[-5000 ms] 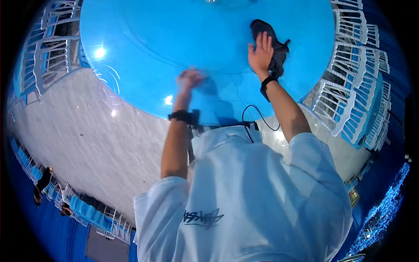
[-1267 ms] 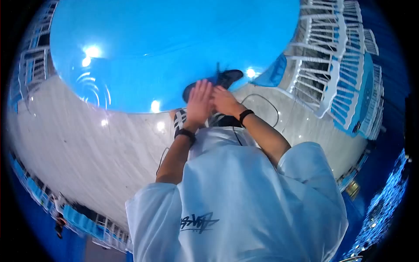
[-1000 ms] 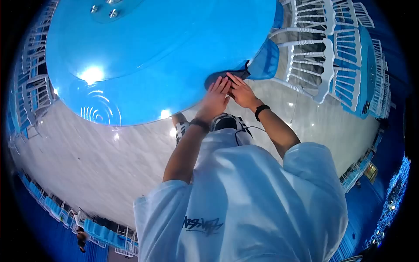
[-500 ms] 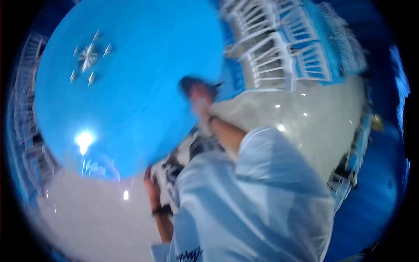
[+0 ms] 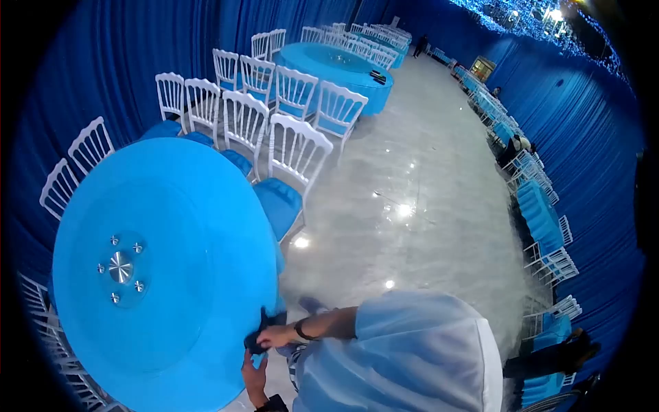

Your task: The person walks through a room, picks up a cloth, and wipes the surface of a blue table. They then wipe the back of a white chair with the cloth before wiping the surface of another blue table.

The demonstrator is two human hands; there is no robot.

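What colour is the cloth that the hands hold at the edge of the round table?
The cloth is black or very dark, against the bright blue round table. The head view shows it.

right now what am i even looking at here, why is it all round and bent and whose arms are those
The picture comes from a small wide-angle camera worn on a person's head, looking down; that lens bends everything into a circle. The pale hood and sleeve at the bottom belong to the wearer. There is no machine, just two bare hands. The right hand, with a dark wristband, grips a dark cloth at the edge of a round blue table. The left hand is just below it, near the rim; whether it holds anything is unclear. A metal hub sits at the table's middle. White chairs stand around it, and a second blue table stands farther back on the shiny floor.
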